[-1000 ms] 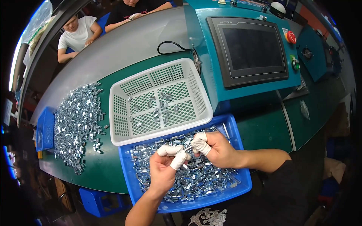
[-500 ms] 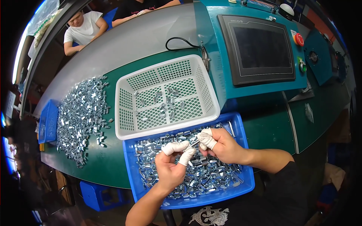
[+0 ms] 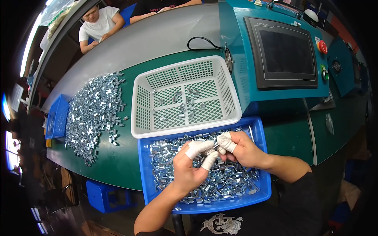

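Over a blue tray [image 3: 146, 177] full of small shiny metal sleeves, my two hands meet fingertip to fingertip. My left hand [image 3: 193, 163] wears white finger covers on thumb and index finger, which close from the left around a small metal sleeve [image 3: 215, 146]. From the right, my right hand [image 3: 240, 149], also with white-covered fingertips, pinches at the same piece. The fingers hide most of it. Just beyond the tray, a white mesh basket [image 3: 186, 131] holds several similar sleeves scattered on its bottom.
A large heap of metal sleeves [image 3: 96, 114] lies on the green tabletop at left, beside a small blue basket [image 3: 57, 117]. At right stands a teal machine [image 3: 239, 74] with a dark screen [image 3: 286, 52] and red button [image 3: 322, 47]. A co-worker [image 3: 100, 23] sits across the table.
The whole view has shifted, so the table's things sit farther right. My hands stay together over the tray; the left thumb and index finger have moved closer to the right fingertips.
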`<action>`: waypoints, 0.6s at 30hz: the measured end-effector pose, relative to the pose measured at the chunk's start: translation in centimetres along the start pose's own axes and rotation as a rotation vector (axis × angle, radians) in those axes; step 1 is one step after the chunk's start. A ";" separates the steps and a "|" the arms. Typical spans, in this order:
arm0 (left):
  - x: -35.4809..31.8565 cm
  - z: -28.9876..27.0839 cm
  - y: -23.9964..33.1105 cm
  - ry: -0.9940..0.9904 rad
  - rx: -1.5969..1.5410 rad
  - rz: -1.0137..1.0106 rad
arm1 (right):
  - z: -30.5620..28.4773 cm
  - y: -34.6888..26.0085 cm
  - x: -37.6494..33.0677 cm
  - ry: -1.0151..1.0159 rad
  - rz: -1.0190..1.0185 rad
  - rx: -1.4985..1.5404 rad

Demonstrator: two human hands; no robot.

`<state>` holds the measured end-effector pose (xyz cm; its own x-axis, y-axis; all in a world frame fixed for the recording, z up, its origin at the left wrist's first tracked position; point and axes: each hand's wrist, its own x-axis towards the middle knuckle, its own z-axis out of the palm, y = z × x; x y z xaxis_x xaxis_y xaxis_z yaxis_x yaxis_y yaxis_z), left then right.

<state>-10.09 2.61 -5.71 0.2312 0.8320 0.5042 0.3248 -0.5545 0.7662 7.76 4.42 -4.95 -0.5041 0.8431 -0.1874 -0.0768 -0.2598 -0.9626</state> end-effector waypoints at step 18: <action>0.9 -1.1 -0.4 -0.126 -0.006 -0.191 | -0.4 0.9 0.1 0.169 -0.119 -0.115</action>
<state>-11.06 3.58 -5.17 0.2785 0.9135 0.2967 0.3680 -0.3868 0.8456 7.99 4.49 -5.87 -0.3455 0.9339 -0.0923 -0.0232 -0.1068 -0.9940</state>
